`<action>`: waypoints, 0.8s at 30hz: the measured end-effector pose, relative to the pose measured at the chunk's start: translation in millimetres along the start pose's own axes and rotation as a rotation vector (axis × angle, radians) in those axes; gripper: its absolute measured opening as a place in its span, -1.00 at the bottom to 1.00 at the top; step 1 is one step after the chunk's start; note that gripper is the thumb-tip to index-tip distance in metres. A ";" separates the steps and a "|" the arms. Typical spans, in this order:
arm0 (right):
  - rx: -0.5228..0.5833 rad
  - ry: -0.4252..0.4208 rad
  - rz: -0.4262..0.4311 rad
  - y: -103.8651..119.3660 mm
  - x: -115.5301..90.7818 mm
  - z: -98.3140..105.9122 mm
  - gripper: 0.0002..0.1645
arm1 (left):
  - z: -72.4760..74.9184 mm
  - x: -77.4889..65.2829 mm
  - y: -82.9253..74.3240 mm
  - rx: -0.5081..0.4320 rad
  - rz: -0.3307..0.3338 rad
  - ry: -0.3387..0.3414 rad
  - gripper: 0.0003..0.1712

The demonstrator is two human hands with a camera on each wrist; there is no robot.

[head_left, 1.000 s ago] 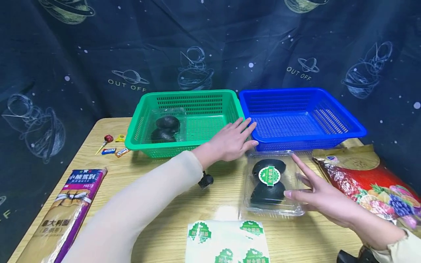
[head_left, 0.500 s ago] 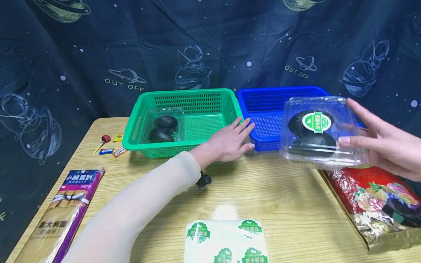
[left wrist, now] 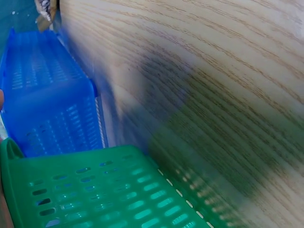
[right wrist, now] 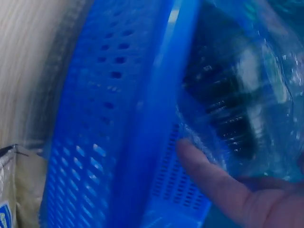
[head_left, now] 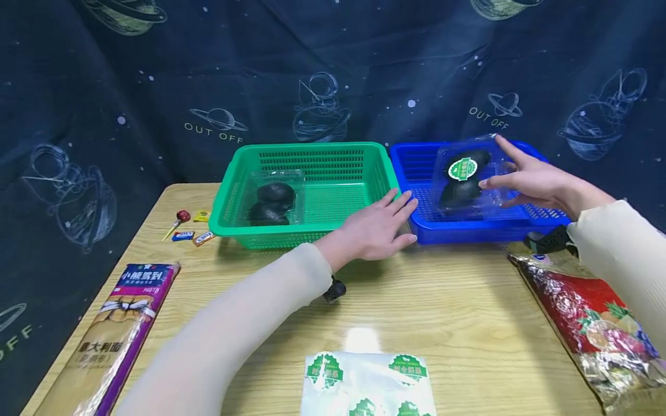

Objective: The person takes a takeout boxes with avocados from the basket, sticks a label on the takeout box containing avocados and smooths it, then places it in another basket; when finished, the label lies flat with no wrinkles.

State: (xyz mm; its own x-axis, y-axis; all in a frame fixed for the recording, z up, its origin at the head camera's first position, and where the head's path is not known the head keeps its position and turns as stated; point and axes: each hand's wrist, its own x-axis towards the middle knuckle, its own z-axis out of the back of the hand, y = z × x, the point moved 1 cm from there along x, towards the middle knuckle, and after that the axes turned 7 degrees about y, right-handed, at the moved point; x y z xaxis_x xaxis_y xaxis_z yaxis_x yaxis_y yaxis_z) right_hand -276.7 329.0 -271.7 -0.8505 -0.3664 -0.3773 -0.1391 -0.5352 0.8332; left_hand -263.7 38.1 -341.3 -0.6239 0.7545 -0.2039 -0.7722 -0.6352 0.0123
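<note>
My right hand [head_left: 538, 179] grips the right side of a clear plastic clamshell box [head_left: 442, 199] over the blue basket [head_left: 484, 234]. Inside the box are dark rounded items, and a round green-and-white sticker [head_left: 462, 169] is on its lid. In the right wrist view the thumb [right wrist: 213, 180] lies along the clear box [right wrist: 280, 90], just inside the blue rim [right wrist: 161, 95]. My left hand [head_left: 372, 231] rests with straight fingers at the right front corner of the green basket [head_left: 270, 234], fingertips near the blue one. Another clear box [head_left: 296, 199] of dark items lies in the green basket.
A sheet of green-and-white stickers [head_left: 364, 381] lies at the front. A pasta packet [head_left: 125, 318] is on the left, with a lollipop [head_left: 182, 216] and small wrapped candies [head_left: 183, 236] behind it. A red and gold bag [head_left: 577, 312] lies at right, under the right sleeve.
My right hand has lifted the clamshell box off the table and carried it up, then left and back over the blue basket. My left hand has stayed by the green basket.
</note>
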 end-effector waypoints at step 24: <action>-0.082 0.200 -0.011 -28.9 40.2 -7.1 0.11 | -0.6 -1.3 -1.3 0.029 0.005 -0.003 -0.15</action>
State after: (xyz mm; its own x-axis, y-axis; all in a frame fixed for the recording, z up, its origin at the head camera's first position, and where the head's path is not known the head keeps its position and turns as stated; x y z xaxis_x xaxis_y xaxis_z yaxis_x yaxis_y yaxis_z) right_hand -303.3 324.3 -313.9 -0.7307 -0.4994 -0.4654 -0.0992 -0.5968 0.7962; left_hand -261.8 37.9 -341.6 -0.6277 0.7521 -0.2008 -0.7725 -0.6336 0.0419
